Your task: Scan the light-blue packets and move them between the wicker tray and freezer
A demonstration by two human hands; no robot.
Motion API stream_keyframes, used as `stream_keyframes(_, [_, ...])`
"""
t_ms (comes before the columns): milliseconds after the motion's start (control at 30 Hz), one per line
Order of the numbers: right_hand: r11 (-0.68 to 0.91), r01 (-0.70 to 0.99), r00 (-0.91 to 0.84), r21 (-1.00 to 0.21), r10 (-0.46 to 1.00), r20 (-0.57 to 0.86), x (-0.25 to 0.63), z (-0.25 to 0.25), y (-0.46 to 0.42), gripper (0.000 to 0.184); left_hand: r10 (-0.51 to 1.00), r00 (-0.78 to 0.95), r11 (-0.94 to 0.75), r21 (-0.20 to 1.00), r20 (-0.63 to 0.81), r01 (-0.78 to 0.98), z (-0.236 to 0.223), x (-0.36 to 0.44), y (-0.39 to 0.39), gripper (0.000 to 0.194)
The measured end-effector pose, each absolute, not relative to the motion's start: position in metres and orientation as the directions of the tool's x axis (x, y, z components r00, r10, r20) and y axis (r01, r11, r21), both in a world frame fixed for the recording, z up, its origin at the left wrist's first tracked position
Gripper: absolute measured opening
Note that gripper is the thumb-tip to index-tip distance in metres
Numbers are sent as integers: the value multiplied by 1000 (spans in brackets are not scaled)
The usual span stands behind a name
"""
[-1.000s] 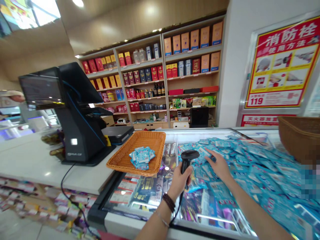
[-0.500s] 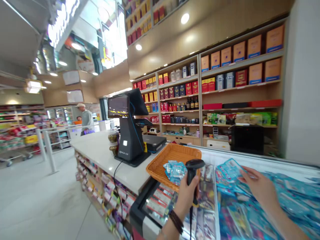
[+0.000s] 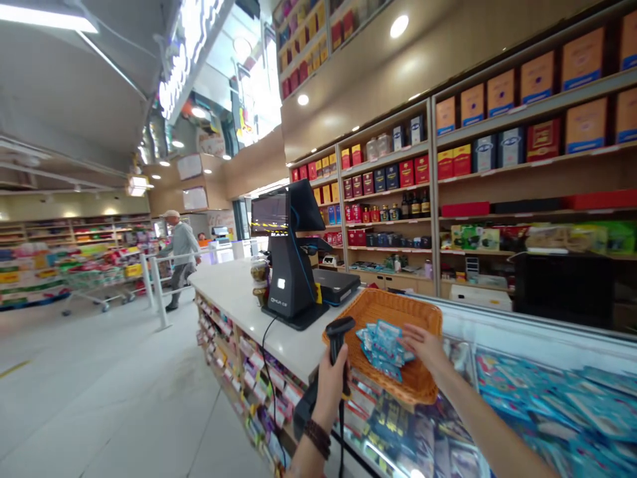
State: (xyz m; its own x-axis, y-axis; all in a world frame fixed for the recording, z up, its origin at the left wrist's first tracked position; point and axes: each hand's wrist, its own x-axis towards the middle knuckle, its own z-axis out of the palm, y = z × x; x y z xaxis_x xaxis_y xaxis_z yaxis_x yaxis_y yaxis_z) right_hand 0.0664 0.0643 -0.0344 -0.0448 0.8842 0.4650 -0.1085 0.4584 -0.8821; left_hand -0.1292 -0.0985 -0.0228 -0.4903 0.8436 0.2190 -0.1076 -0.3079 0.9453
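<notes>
My left hand [image 3: 332,375] is wrapped round the handle of a black barcode scanner [image 3: 340,326], held upright at the near left side of an orange wicker basket [image 3: 423,315]. Small blue packets [image 3: 381,348] lie in a loose heap inside the basket. My right hand [image 3: 422,345] is over the basket's right part, fingers stretched toward the heap, their tips at its edge; they look apart and a little blurred, with no packet plainly between them. To the right, many similar blue packets [image 3: 562,405] fill a glass-edged case.
A black checkout terminal [image 3: 293,265] stands on the white counter [image 3: 233,285], with a dark cash box [image 3: 334,285] behind it. A black cable [image 3: 269,358] hangs down the counter's front. Shelves of boxed goods [image 3: 383,179] line the back. A person [image 3: 182,255] walks beyond the railing.
My right hand has moved left from the case of packets to the basket, and the packet it held is out of its grip. My left hand still holds the scanner. The view has turned left.
</notes>
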Motion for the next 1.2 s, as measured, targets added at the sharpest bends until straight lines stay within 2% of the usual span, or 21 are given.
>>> stream_keyframes(133, [474, -69, -10, -878, 879, 476, 66, -41, 61, 31, 823, -524, -310, 947, 220, -88, -28, -133, -103, 72])
stream_keyframes(233, [528, 57, 44, -847, 847, 530, 91, -39, 57, 32, 833, -506, -307, 948, 225, -83, -30, -128, -103, 70])
stream_keyframes(367, [531, 207, 131, -822, 817, 561, 152, -32, 52, 30, 879, -420, -291, 952, 226, -97, -26, -105, -100, 68])
stream_keyframes(500, [499, 352, 216, -792, 780, 588, 231, -32, 41, 30, 935, -265, -286, 941, 233, -182, -13, -64, -100, 62])
stream_keyframes(733, [298, 600, 383, -742, 707, 594, 350, -55, -9, 32, 968, 2, -238, 927, 250, -290, -6, 22, -87, 60])
stream_keyframes(900, [-5, 838, 428, -546, 626, 652, 389, -85, -31, 47, 962, 141, -183, 935, 235, -304, -17, 75, -76, 61])
stream_keyframes(1033, [-134, 856, 462, -499, 633, 622, 394, -103, -32, 55, 951, 221, -146, 943, 217, -298, -29, 102, -73, 61])
stream_keyframes(1133, [-159, 840, 494, -518, 616, 613, 389, -104, -33, 65, 945, 263, -112, 947, 195, -302, -41, 113, -72, 63])
stream_keyframes(1200, [-114, 823, 501, -557, 606, 617, 383, -99, -36, 67, 942, 285, -84, 947, 177, -309, -48, 117, -71, 64])
